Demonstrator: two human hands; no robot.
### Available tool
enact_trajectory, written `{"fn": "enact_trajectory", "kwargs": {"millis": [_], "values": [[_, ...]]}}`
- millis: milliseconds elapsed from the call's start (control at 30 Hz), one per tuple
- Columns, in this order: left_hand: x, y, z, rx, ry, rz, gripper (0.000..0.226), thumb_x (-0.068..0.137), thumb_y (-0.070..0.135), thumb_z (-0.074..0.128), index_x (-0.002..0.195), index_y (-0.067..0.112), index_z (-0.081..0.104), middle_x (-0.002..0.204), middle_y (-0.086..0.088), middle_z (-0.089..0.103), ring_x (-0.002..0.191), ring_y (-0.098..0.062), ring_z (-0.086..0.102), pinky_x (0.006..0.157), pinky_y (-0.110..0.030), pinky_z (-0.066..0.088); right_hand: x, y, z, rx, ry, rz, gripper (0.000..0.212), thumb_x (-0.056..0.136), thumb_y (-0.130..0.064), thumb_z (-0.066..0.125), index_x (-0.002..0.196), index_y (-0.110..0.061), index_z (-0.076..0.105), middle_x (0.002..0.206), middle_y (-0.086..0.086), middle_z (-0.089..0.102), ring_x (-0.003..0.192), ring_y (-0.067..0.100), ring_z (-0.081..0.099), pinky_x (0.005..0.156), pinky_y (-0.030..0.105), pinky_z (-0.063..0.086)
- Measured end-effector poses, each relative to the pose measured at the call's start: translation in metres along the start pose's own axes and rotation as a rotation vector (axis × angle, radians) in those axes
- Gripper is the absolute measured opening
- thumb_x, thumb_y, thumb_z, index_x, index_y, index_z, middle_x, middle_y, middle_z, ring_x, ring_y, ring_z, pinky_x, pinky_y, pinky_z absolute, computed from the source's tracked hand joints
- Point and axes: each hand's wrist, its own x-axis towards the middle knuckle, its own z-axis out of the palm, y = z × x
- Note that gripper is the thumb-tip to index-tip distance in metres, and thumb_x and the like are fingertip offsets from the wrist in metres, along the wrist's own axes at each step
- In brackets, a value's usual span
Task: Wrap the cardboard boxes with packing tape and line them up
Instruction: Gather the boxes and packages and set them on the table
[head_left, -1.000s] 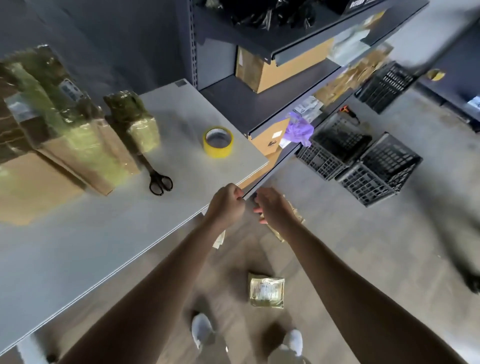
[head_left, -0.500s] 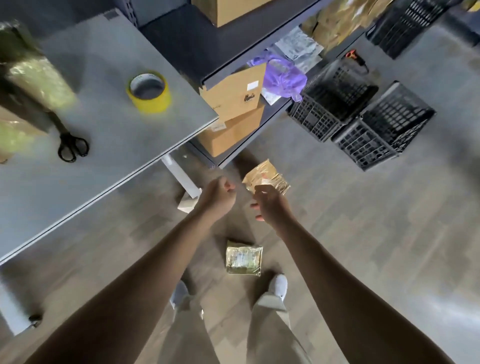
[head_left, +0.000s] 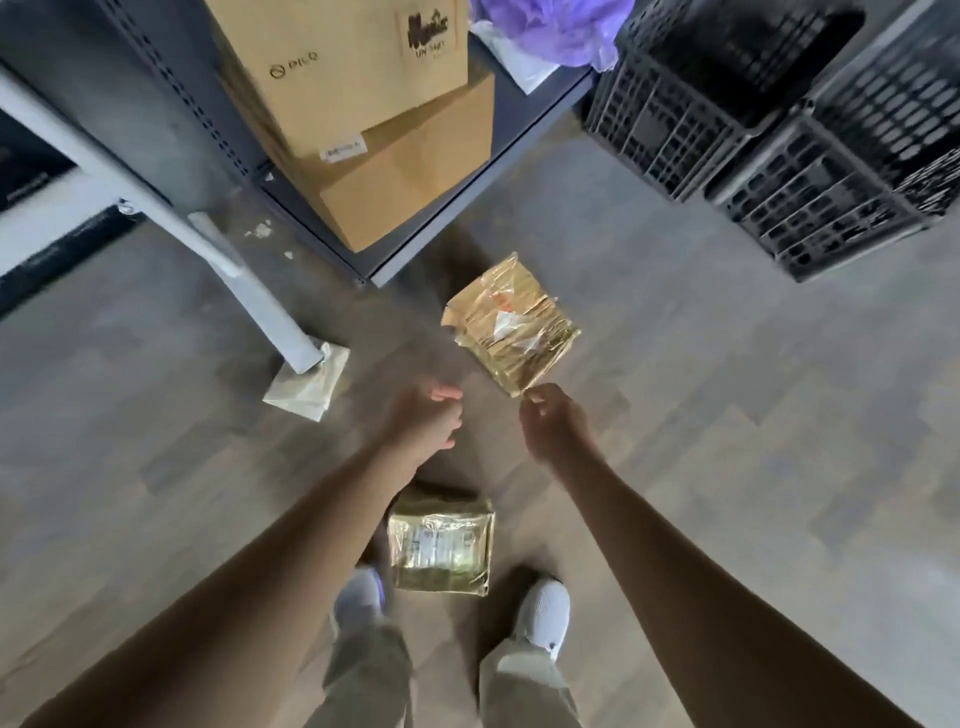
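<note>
**A:** Progress so far?

**B:** Two small boxes are seen fully wrapped in glossy tape, both on the floor (head_left: 727, 467). The far wrapped box (head_left: 511, 325) lies at 12 o'clock from the hands, turned askew. The near wrapped box (head_left: 440, 545) lies at 6 o'clock, between the shoes (head_left: 543, 613). They sit well apart with their edges at different angles, so no line has been formed.

**A:** What is left?

**B:** Lining up is judged not yet done. On the plain cardboard boxes (head_left: 410, 166), on the shelf (head_left: 524, 119) at 11 o'clock, no tape can be made out. Whether they belong to the job cannot be told. No tape roll is in view. Of the worktop only a worktop leg (head_left: 249, 275) is seen, at 9 o'clock.

**A:** Hands?

**B:** The left hand (head_left: 423, 421) is seen with its fingers curled in, and nothing is seen held. The right hand (head_left: 553, 423) is curled too, its tips meeting the far box's near corner in the view. Whether that corner is pinched, touched or only overlapped from above cannot be told.

**A:** Hidden or unclear?

**B:** The near box's upper left corner is covered by the left forearm (head_left: 311, 519). The black crates (head_left: 753, 145) at 2 o'clock and the purple sheet (head_left: 550, 26) at 1 o'clock are cut off by the frame. Motion blur is present throughout, and the label print cannot be read.
</note>
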Motion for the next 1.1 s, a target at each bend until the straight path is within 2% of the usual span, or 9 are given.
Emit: {"fn": "enact_trajectory", "kwargs": {"millis": [133, 233, 333, 467, 600, 700, 833, 933, 1100], "values": [[0.113, -0.062, 0.041, 0.044, -0.022, -0.05, 0.025, 0.093, 0.005, 0.048, 0.115, 0.009, 0.059, 0.096, -0.006, 0.059, 0.094, -0.021, 0.061, 0.065, -0.026, 0.054, 0.093, 0.066, 0.057, -0.166, 0.064, -0.021, 0.03, 0.096, -0.024, 0.044, 0.122, -0.017, 0.058, 0.121, 0.012, 0.062, 0.11, 0.032, 0.057, 0.086, 0.035, 0.045], [0.181, -0.106, 0.061, 0.123, -0.067, -0.044, 0.032, 0.092, 0.007, 0.046, 0.122, 0.012, 0.057, 0.112, -0.006, 0.056, 0.103, -0.022, 0.06, 0.062, -0.022, 0.054, 0.161, 0.096, 0.099, -0.371, 0.145, -0.143, 0.033, 0.096, -0.024, 0.047, 0.127, -0.016, 0.052, 0.127, 0.01, 0.054, 0.117, 0.029, 0.049, 0.09, 0.037, 0.043], [0.239, -0.13, 0.075, 0.16, -0.081, -0.013, 0.035, 0.093, 0.008, 0.044, 0.126, 0.01, 0.055, 0.117, -0.01, 0.057, 0.103, -0.023, 0.061, 0.073, -0.029, 0.057, 0.223, 0.108, 0.129, -0.534, 0.191, -0.232, 0.04, 0.094, -0.03, 0.053, 0.132, -0.019, 0.048, 0.136, 0.007, 0.045, 0.125, 0.026, 0.042, 0.099, 0.04, 0.039], [0.305, -0.141, 0.091, 0.074, -0.077, 0.002, 0.038, 0.096, 0.007, 0.045, 0.135, 0.008, 0.049, 0.132, -0.014, 0.054, 0.115, -0.028, 0.059, 0.083, -0.033, 0.054, 0.284, 0.116, 0.162, -0.778, 0.279, -0.285, 0.054, 0.09, -0.04, 0.059, 0.136, -0.019, 0.04, 0.135, 0.007, 0.043, 0.126, 0.028, 0.038, 0.097, 0.044, 0.039], [0.339, -0.148, 0.107, -0.063, -0.081, 0.081, 0.043, 0.096, 0.004, 0.047, 0.138, 0.012, 0.047, 0.136, -0.01, 0.054, 0.119, -0.026, 0.057, 0.08, -0.031, 0.051, 0.31, 0.118, 0.176, -0.95, 0.448, -0.34, 0.042, 0.094, -0.025, 0.055, 0.132, -0.017, 0.042, 0.127, 0.007, 0.047, 0.119, 0.028, 0.043, 0.093, 0.046, 0.041], [0.346, -0.149, 0.108, -0.161, -0.067, 0.113, 0.033, 0.094, -0.003, 0.048, 0.124, 0.007, 0.055, 0.126, -0.01, 0.058, 0.101, -0.02, 0.058, 0.071, -0.029, 0.051, 0.311, 0.116, 0.176, -0.907, 0.454, -0.378, 0.038, 0.093, -0.013, 0.049, 0.13, -0.013, 0.044, 0.123, 0.008, 0.05, 0.113, 0.028, 0.047, 0.088, 0.045, 0.043], [0.317, -0.148, 0.093, -0.176, 0.133, 0.015, 0.012, 0.093, 0.014, 0.056, 0.084, 0.02, 0.05, 0.08, 0.0, 0.053, 0.067, -0.013, 0.052, 0.071, -0.036, 0.053, 0.274, 0.102, 0.162, -0.708, 0.438, -0.357, 0.028, 0.094, -0.017, 0.047, 0.12, -0.009, 0.05, 0.117, 0.011, 0.053, 0.11, 0.03, 0.048, 0.083, 0.044, 0.045], [0.265, -0.135, 0.072, -0.188, 0.144, -0.033, 0.024, 0.09, 0.036, 0.062, 0.078, 0.017, 0.053, 0.071, -0.001, 0.055, 0.054, -0.01, 0.056, 0.054, -0.023, 0.052, 0.227, 0.086, 0.141, -0.432, 0.332, -0.291, 0.027, 0.094, -0.022, 0.044, 0.115, -0.007, 0.051, 0.113, 0.013, 0.054, 0.106, 0.033, 0.051, 0.081, 0.043, 0.044], [0.151, -0.082, 0.033, -0.133, 0.076, -0.007, 0.033, 0.082, 0.052, 0.067, 0.097, 0.024, 0.061, 0.085, 0.002, 0.066, 0.073, -0.015, 0.064, 0.063, -0.03, 0.052, 0.128, 0.056, 0.09, -0.121, 0.182, -0.178, 0.016, 0.093, -0.022, 0.047, 0.105, -0.01, 0.05, 0.097, 0.006, 0.052, 0.078, 0.02, 0.047, 0.07, 0.034, 0.037]]}}
